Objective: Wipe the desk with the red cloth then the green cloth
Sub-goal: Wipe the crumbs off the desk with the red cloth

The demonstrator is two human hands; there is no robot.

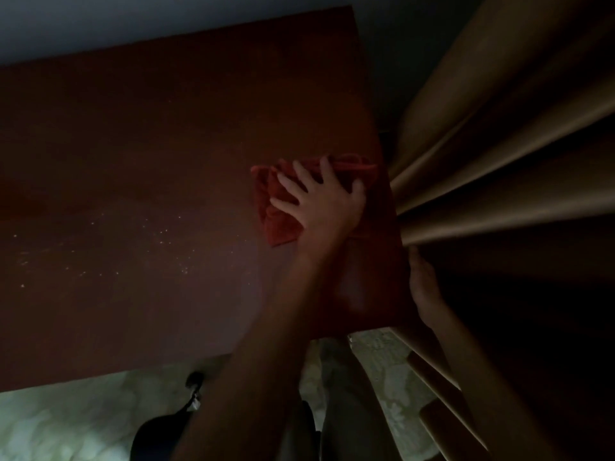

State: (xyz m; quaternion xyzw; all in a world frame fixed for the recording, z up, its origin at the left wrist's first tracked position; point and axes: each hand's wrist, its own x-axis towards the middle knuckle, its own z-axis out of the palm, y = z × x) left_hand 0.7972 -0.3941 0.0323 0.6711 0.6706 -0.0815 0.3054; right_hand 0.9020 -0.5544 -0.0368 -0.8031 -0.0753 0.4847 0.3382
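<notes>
The left hand [324, 202] presses spread fingers on the red cloth [278, 224] near the desk's [149, 161] right edge; the right hand [424, 287] seemingly grips the curtain [499, 168].

This looks like a room in a home, dimly lit. A plain reddish-brown wooden desk [149, 181] stands against a pale wall [100, 21], its top speckled with light crumbs or dust. Heavy tan curtains [499, 154] hang in deep folds just beside the desk's right edge, the kind that cover a bedroom or living-room window. Below the desk's near edge shows a pale, mottled floor [66, 424], like stone or marble tile.
</notes>
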